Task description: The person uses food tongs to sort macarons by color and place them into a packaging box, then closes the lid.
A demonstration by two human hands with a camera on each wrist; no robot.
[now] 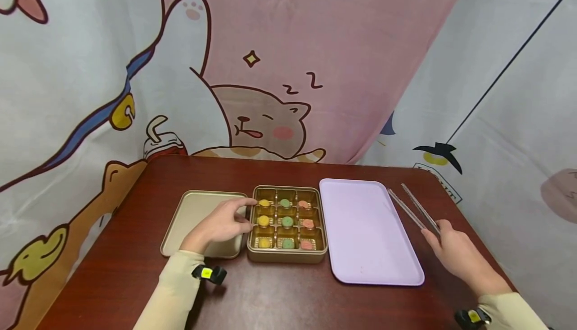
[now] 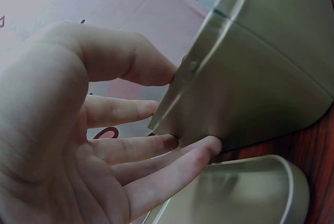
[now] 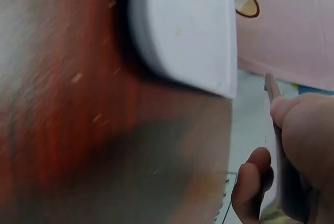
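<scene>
A gold tin (image 1: 286, 257) holds a divided insert with several compartments. Small round pieces lie in them: yellow pieces (image 1: 263, 221) on the left, green pieces (image 1: 287, 221) in the middle, pink pieces (image 1: 308, 224) on the right. My left hand (image 1: 224, 222) touches the tin's left side, its fingers spread along the wall. In the left wrist view, fingertips meet the tin's side (image 2: 255, 88) and rim. My right hand (image 1: 461, 252) grips metal tongs (image 1: 406, 209), whose two arms stand apart and point away from me. Nothing shows between the tongs' tips.
A gold lid (image 1: 191, 215) lies left of the tin, partly under my left hand. To the tin's right is a lilac tray (image 1: 367, 230). The brown table (image 1: 288, 295) ends at a cartoon-printed cloth (image 1: 338, 69) behind and at the sides.
</scene>
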